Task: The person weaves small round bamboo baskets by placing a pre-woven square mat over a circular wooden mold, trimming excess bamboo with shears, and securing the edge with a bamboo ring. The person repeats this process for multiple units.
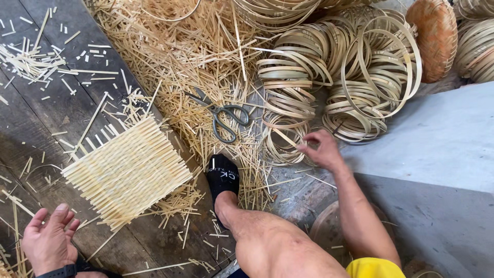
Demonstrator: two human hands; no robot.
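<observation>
My left hand (48, 239) hovers open at the lower left, just below and left of a flat square mat of woven bamboo strips (126, 171) on the dark wooden floor. My right hand (321, 149) reaches forward at the centre right, fingers touching a thin bamboo ring (282, 140) at the near edge of a heap of bamboo rings (339, 77). Whether the fingers have gripped the ring is unclear. A pair of metal scissors (222, 114) lies on the straw between mat and rings. My foot in a black sock (222, 177) rests beside the mat.
Loose bamboo slivers (180, 56) cover the floor at the top centre and scatter to the left. A woven round basket (436, 36) leans at the top right. A grey concrete slab (437, 144) fills the right side. My bare knee (272, 242) is at the bottom centre.
</observation>
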